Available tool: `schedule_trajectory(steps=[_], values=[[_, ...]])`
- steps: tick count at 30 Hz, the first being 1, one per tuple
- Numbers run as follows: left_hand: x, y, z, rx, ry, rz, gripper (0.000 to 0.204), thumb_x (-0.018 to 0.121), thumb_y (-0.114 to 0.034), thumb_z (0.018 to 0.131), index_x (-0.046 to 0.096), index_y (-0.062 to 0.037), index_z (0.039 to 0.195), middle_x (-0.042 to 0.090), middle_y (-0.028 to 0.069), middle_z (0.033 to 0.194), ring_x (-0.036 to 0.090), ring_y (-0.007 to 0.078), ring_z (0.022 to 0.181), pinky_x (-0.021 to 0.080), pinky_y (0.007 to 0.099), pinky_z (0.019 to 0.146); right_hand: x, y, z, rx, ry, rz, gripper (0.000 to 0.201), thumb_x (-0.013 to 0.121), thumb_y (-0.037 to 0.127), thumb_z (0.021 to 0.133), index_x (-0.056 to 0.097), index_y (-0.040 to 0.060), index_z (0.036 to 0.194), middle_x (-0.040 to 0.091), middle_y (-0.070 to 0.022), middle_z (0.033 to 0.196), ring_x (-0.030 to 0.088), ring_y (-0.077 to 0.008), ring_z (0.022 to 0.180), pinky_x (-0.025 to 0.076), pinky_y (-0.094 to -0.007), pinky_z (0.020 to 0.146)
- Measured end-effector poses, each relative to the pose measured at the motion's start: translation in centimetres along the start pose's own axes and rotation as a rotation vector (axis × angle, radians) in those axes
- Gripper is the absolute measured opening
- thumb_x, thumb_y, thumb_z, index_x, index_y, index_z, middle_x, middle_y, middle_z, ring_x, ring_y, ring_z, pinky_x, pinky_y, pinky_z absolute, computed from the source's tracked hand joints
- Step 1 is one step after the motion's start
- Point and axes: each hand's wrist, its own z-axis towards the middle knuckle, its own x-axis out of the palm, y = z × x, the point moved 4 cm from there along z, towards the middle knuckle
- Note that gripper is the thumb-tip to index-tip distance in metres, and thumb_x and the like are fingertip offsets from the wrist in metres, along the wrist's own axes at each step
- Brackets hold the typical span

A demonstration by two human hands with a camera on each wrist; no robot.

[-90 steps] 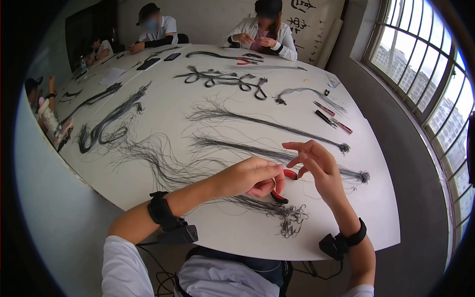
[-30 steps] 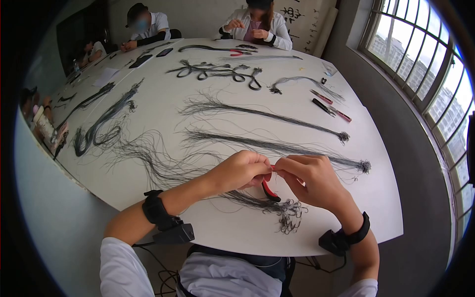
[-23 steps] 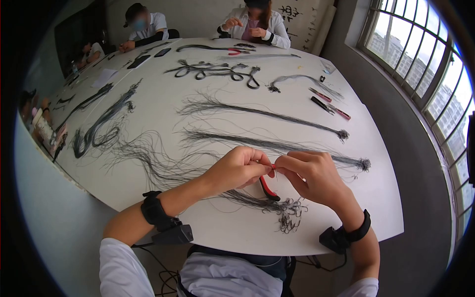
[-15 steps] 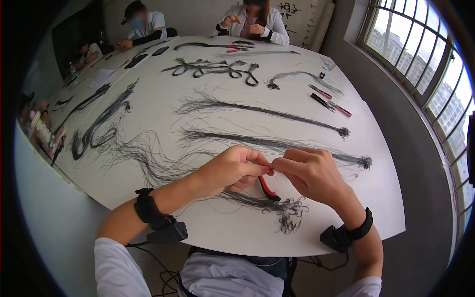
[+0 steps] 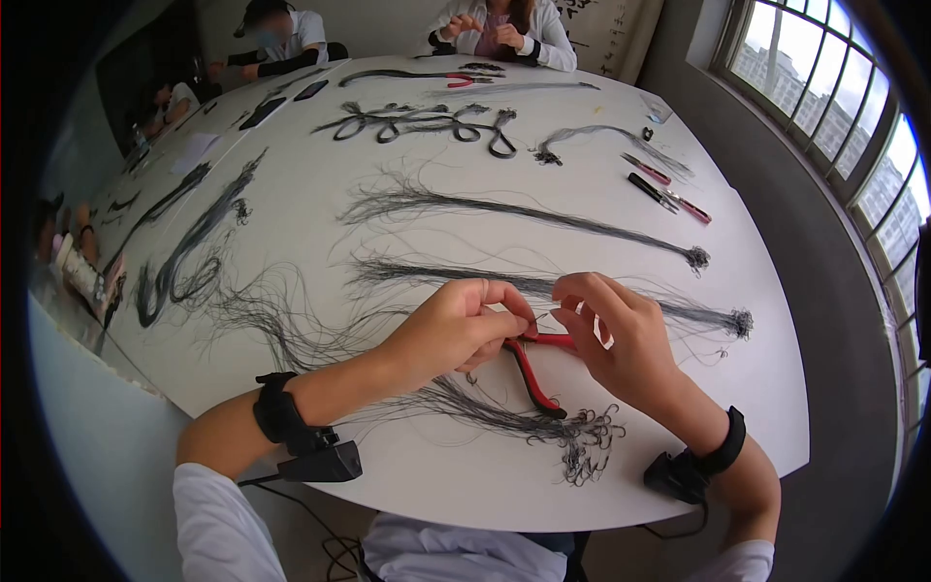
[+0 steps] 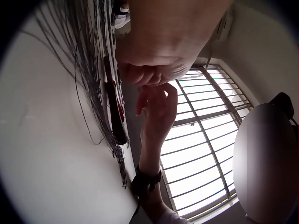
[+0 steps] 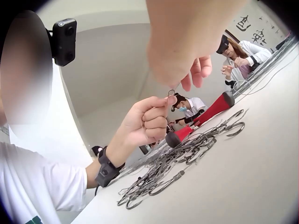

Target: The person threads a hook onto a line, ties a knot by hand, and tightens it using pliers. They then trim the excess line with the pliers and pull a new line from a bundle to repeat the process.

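Left hand (image 5: 465, 328): closed narrowly on a small hook (image 7: 172, 93), pinched at the fingertips.
Hook bearing: set at 3 o'clock from the left hand, the nearer; long axis cannot be told.
Right hand (image 5: 623, 338): held apart, fingers bent, hook at 9 o'clock; whether anything is gripped cannot be told.

Head view: high, forward-down over table (image 5: 713, 417); wrist views low, close, looking along it (all share hooks (image 5: 588, 446)).
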Motion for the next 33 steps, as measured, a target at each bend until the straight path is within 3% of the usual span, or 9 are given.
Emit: schedule_trajectory(steps=[2, 3, 10, 15, 26, 28, 30, 32, 33], values=[[-0.1, -0.4, -0.1, 0.032, -0.082, 0.018, 0.010, 0.051, -0.006, 0.089, 0.052, 0.0003, 0.097, 0.037, -0.0070, 0.055, 0.027, 0.0013, 0.043, 0.016, 0.0202, 0.039, -0.3, -0.5, -0.1, 0.328, -0.043, 0.172, 0.009, 0.060, 0.002, 0.080, 0.054, 0.0049, 0.086, 0.059, -0.0050, 0.074, 0.057, -0.0188, 0.053, 0.044, -0.0297, 0.046], [0.0, -0.5, -0.2, 0.030, -0.083, 0.019, 0.010, 0.051, -0.006, 0.089, 0.052, 0.0003, 0.097, 0.037, -0.0070, 0.055, 0.027, 0.0013, 0.043, 0.016, 0.0202, 0.039, -0.2, -0.7, -0.4, 0.372, -0.012, 0.184, 0.009, 0.060, 0.004, 0.080, 0.053, 0.0036, 0.085, 0.060, -0.0065, 0.074, 0.057, -0.0179, 0.052, 0.043, -0.0291, 0.046], [-0.3, -0.1, -0.2, 0.076, -0.102, 0.020, 0.014, 0.049, -0.008, 0.091, 0.051, 0.0012, 0.102, 0.035, -0.0084, 0.054, 0.025, 0.0005, 0.043, 0.017, 0.0195, 0.040, 1.1, 1.9, -1.7, 0.207, 0.378, -0.117, 0.022, 0.067, 0.020, 0.075, 0.054, 0.0039, 0.081, 0.055, -0.0063, 0.069, 0.056, -0.0218, 0.060, 0.044, -0.0338, 0.046], [-0.8, 0.3, 0.0, 0.075, -0.129, -0.034, 0.015, 0.048, -0.009, 0.092, 0.052, 0.0013, 0.102, 0.033, -0.0090, 0.053, 0.023, 0.0001, 0.042, 0.017, 0.0196, 0.040, 2.0, 1.9, -1.8, 0.244, 0.436, -0.156, 0.031, 0.068, 0.030, 0.073, 0.054, 0.0037, 0.081, 0.054, -0.0071, 0.068, 0.056, -0.0225, 0.062, 0.043, -0.0339, 0.046], [-1.2, 0.2, -0.4, 0.063, -0.158, -0.168, 0.015, 0.047, -0.007, 0.092, 0.053, -0.0005, 0.103, 0.033, -0.0082, 0.052, 0.023, 0.0003, 0.040, 0.016, 0.0202, 0.038, 2.0, 0.6, -1.4, 0.352, 0.246, -0.058, 0.012, 0.062, 0.013, 0.068, 0.053, 0.0052, 0.068, 0.050, -0.0046, 0.058, 0.051, -0.0232, 0.058, 0.041, -0.0335, 0.050], [-1.4, 0.1, -0.5, 0.058, -0.162, -0.195, 0.014, 0.047, -0.008, 0.092, 0.053, -0.0011, 0.103, 0.031, -0.0085, 0.052, 0.022, 0.0004, 0.040, 0.016, 0.0205, 0.038, 1.5, 0.0, -1.2, 0.381, 0.233, -0.051, 0.012, 0.062, 0.011, 0.071, 0.052, 0.0042, 0.067, 0.053, -0.0075, 0.067, 0.047, -0.0238, 0.058, 0.040, -0.0325, 0.054], [-1.6, 0.0, -0.7, 0.056, -0.167, -0.221, 0.014, 0.047, -0.008, 0.092, 0.053, -0.0017, 0.103, 0.029, -0.0088, 0.051, 0.021, 0.0005, 0.040, 0.015, 0.0207, 0.038, 0.5, -0.9, -1.3, 0.415, -0.016, 0.090, 0.015, 0.061, 0.010, 0.073, 0.052, 0.0016, 0.065, 0.053, -0.0120, 0.079, 0.047, -0.0253, 0.064, 0.039, -0.0314, 0.061], [-1.5, -0.1, -0.8, 0.023, -0.144, -0.307, 0.014, 0.047, -0.010, 0.092, 0.053, -0.0026, 0.102, 0.025, -0.0092, 0.050, 0.018, 0.0009, 0.039, 0.014, 0.0211, 0.038, -0.4, -1.3, -1.1, 0.495, 0.028, 0.152, 0.019, 0.059, 0.011, 0.078, 0.051, -0.0007, 0.065, 0.052, -0.0139, 0.088, 0.049, -0.0227, 0.073, 0.039, -0.0309, 0.066], [-1.6, -0.1, -0.8, 0.022, -0.145, -0.308, 0.014, 0.047, -0.010, 0.092, 0.053, -0.0026, 0.102, 0.025, -0.0092, 0.050, 0.018, 0.0009, 0.039, 0.014, 0.0211, 0.038, -0.4, -1.7, -1.1, 0.609, 0.052, 0.361, 0.020, 0.057, 0.012, 0.080, 0.052, -0.0010, 0.067, 0.053, -0.0133, 0.087, 0.048, -0.0196, 0.074, 0.038, -0.0298, 0.067]])
